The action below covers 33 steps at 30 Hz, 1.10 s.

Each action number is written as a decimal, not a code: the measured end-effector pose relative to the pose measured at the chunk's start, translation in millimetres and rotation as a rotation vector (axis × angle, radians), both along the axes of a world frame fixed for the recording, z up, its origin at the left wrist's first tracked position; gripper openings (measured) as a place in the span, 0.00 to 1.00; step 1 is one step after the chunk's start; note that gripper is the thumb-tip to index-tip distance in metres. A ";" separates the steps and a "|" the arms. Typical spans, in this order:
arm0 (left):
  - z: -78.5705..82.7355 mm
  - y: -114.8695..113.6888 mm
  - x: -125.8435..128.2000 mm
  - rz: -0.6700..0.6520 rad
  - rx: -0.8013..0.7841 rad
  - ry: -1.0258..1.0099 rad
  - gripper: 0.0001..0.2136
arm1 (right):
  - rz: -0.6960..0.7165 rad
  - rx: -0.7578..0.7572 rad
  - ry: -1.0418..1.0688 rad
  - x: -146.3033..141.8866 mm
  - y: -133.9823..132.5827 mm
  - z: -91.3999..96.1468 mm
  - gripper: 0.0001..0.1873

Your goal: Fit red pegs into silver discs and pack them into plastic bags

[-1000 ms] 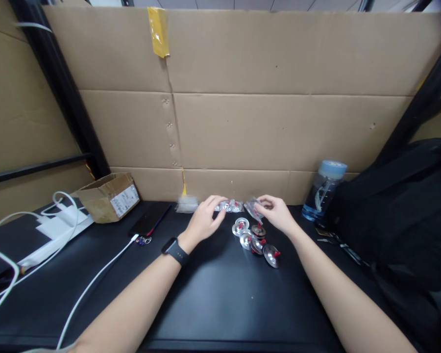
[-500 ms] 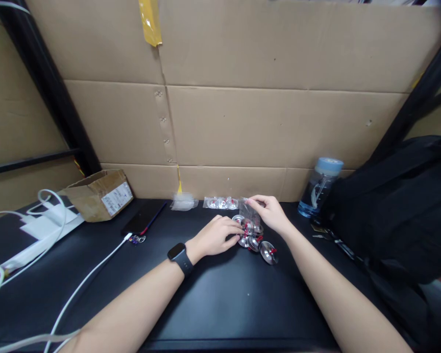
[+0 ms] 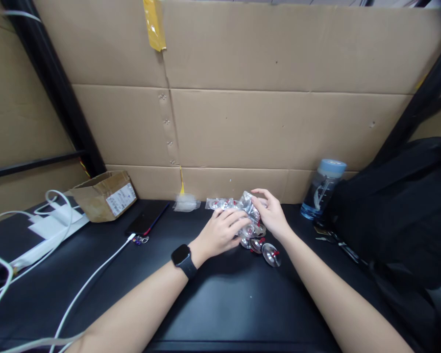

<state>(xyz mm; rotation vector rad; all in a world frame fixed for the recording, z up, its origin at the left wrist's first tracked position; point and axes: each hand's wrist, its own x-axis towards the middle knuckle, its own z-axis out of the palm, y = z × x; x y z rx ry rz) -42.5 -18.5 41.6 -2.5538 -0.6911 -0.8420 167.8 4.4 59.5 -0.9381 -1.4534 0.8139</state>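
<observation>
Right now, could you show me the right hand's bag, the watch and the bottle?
Bag (image 3: 248,205): head view, on its crumpled clear plastic.
Watch (image 3: 181,255): head view, on its dark face.
Bottle (image 3: 322,190): head view, on its clear side.

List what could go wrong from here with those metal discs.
The loose discs lie close together by the left hand, so a bump could scatter them. The nearest disc sits tilted and might slide or roll. The clear plastic bag at the right hand looks thin and crumpled, so a metal edge could perhaps snag it.
</observation>
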 end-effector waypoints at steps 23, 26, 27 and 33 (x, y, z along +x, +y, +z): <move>-14.6 81.0 -128.8 0.744 -0.420 0.087 0.16 | -0.030 0.088 -0.796 27.1 37.0 -52.1 0.22; -25.1 86.8 -129.1 0.753 -0.502 0.083 0.19 | -0.007 -0.029 -0.900 23.8 40.3 -56.6 0.27; -27.5 88.8 -129.9 0.752 -0.524 0.079 0.20 | 0.011 -0.051 -0.933 21.4 40.8 -56.9 0.28; -35.2 96.9 -133.0 0.745 -0.558 0.013 0.21 | 0.064 -0.134 -1.021 9.3 43.5 -53.3 0.33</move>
